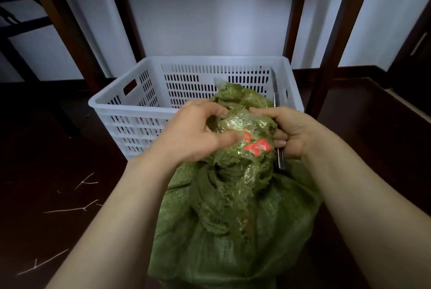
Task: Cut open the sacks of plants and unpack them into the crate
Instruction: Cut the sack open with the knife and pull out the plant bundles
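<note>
Head view: the left grip (193, 132) curls its fingers into the crinkled, glossy-taped neck of the green woven sack (233, 230). Just right of it, the right grip (291, 132) clasps a slim metal knife (275, 93), blade pointing upward. Beyond both grips stands the white slotted plastic crate (130, 106).
</note>
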Available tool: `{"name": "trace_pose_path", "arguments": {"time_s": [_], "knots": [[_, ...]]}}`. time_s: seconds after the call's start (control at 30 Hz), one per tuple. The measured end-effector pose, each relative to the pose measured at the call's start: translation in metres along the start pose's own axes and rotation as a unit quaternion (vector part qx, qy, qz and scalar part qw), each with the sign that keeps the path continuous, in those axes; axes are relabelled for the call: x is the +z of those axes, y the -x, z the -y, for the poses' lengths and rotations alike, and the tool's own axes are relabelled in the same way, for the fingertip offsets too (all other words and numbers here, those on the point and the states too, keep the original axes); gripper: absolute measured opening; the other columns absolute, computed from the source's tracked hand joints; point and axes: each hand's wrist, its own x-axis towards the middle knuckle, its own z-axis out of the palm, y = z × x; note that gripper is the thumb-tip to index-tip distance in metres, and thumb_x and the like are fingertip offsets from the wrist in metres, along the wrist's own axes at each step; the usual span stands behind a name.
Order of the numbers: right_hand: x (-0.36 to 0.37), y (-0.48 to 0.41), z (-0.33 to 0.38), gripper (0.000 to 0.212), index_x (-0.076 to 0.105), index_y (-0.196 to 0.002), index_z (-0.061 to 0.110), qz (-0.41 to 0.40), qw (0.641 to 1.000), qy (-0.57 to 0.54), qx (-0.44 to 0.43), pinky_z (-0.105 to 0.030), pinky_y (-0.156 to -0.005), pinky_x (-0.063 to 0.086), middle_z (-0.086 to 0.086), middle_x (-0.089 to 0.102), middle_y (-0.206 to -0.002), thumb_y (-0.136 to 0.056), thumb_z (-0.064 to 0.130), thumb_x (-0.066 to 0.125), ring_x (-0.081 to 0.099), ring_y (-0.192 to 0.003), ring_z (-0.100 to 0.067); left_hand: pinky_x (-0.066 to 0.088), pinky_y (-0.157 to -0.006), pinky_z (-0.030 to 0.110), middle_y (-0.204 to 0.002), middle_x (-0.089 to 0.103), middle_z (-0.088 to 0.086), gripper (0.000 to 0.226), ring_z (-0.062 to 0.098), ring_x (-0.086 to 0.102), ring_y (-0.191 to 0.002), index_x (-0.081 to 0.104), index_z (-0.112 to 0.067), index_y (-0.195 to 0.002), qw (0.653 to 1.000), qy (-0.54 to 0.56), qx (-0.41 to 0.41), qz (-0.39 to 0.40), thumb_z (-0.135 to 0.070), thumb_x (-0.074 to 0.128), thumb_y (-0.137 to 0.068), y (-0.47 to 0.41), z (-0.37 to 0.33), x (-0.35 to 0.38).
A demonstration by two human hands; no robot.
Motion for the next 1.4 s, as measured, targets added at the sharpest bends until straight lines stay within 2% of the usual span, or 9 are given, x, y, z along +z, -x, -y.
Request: {"name": "trace_pose_path", "arguments": {"time_s": [0.13, 0.3, 0.43, 0.53, 0.7, 0.9, 1.03, 1.17, 1.4], "knots": [[-0.017, 0.005, 0.012, 0.013, 0.059, -0.071, 0.010, 0.024, 0.997, -0.056, -0.037, -0.012, -0.025, 0.016, 0.002, 0.059, -0.054, -0.082, 0.015, 0.061, 0.019, -0.023, -0.002, 0.046, -0.060, 0.034, -0.064, 0.047, -0.001, 0.025, 0.017, 0.046, -0.058, 0.058, -0.009, -0.076, 0.998, 0.042, -0.040, 0.001, -0.028, 0.074, -0.078, -0.001, 0.012, -0.001], [-0.017, 0.013, 0.021, 0.024, 0.065, -0.099, 0.002, -0.107, 0.968, 0.061, -0.219, -0.014, -0.032, 0.019, -0.006, 0.074, -0.082, -0.076, -0.003, 0.064, 0.026, -0.029, -0.003, 0.047, -0.065, 0.037, -0.052, 0.046, -0.004, 0.027, 0.020, 0.048, -0.057, 0.058, -0.016, -0.067, 0.992, 0.099, -0.075, -0.031, -0.038, 0.071, -0.062, -0.006, 0.025, -0.007], [0.009, 0.023, 0.016, 0.036, 0.072, -0.101, 0.015, 0.009, 0.936, 0.215, -0.278, -0.017, -0.059, 0.050, -0.001, 0.074, -0.099, -0.067, 0.006, 0.079, 0.065, -0.062, -0.006, 0.036, -0.074, 0.035, -0.051, 0.042, -0.009, 0.027, 0.017, 0.043, -0.058, 0.054, -0.022, -0.058, 0.997, 0.055, -0.033, -0.034, -0.048, 0.063, -0.055, -0.008, 0.019, -0.003], [0.013, 0.017, 0.008, 0.042, 0.071, -0.103, 0.017, 0.022, 0.929, 0.289, -0.229, -0.020, -0.079, 0.055, 0.003, 0.074, -0.090, -0.064, 0.009, 0.082, 0.070, -0.083, -0.005, 0.039, -0.095, 0.048, -0.076, 0.053, -0.012, 0.019, 0.018, 0.047, -0.088, 0.057, -0.029, -0.063, 0.995, 0.035, 0.014, -0.093, -0.042, 0.072, -0.065, -0.007, 0.018, 0.000], [0.013, 0.011, 0.003, 0.010, 0.064, -0.082, 0.010, -0.067, 0.963, 0.156, -0.210, -0.015, -0.033, 0.035, 0.004, 0.058, -0.046, -0.079, 0.010, 0.074, 0.046, -0.030, -0.004, 0.036, -0.103, 0.031, -0.130, 0.046, 0.000, 0.041, 0.014, 0.044, -0.117, 0.055, -0.024, -0.115, 0.932, 0.071, -0.048, -0.351, -0.040, 0.071, -0.081, -0.009, 0.017, 0.001], [0.011, -0.001, -0.001, 0.004, 0.062, -0.088, 0.012, -0.030, 0.980, 0.039, -0.194, -0.014, -0.028, 0.020, 0.000, 0.053, -0.053, -0.089, 0.015, 0.063, 0.026, -0.028, -0.003, 0.049, -0.084, 0.033, -0.081, 0.066, 0.003, 0.037, 0.022, 0.062, -0.082, 0.063, -0.015, -0.083, 0.964, 0.155, -0.188, -0.106, -0.047, 0.047, -0.090, -0.008, -0.005, 0.016], [0.010, -0.006, -0.004, 0.003, 0.063, -0.093, 0.014, -0.035, 0.978, 0.018, -0.203, -0.014, -0.028, 0.021, 0.004, 0.050, -0.047, -0.090, 0.015, 0.062, 0.026, -0.028, -0.002, 0.052, -0.089, 0.040, -0.097, 0.067, 0.001, 0.030, 0.017, 0.063, -0.090, 0.064, -0.016, -0.097, 0.934, 0.307, -0.173, -0.061, -0.042, 0.063, -0.083, -0.014, 0.001, 0.026], [0.008, -0.010, -0.006, 0.019, 0.064, -0.106, 0.011, -0.056, 0.974, 0.023, -0.220, -0.015, -0.028, 0.023, 0.003, 0.058, -0.050, -0.088, 0.017, 0.065, 0.029, -0.029, -0.004, 0.052, -0.071, 0.033, -0.117, 0.062, 0.004, 0.073, 0.020, 0.066, -0.091, 0.052, -0.015, -0.115, 0.930, 0.334, -0.153, -0.012, -0.047, 0.082, -0.057, -0.013, 0.007, 0.031], [-0.006, -0.020, -0.003, 0.016, 0.065, -0.105, 0.011, -0.149, 0.957, -0.010, -0.249, -0.012, -0.030, 0.020, -0.001, 0.056, -0.052, -0.091, 0.019, 0.063, 0.029, -0.027, -0.003, 0.040, -0.044, 0.019, -0.082, 0.068, 0.007, 0.034, 0.013, 0.059, -0.055, 0.060, -0.010, -0.106, 0.861, 0.448, -0.190, -0.148, 0.006, 0.066, -0.077, -0.014, 0.015, 0.020]]}}
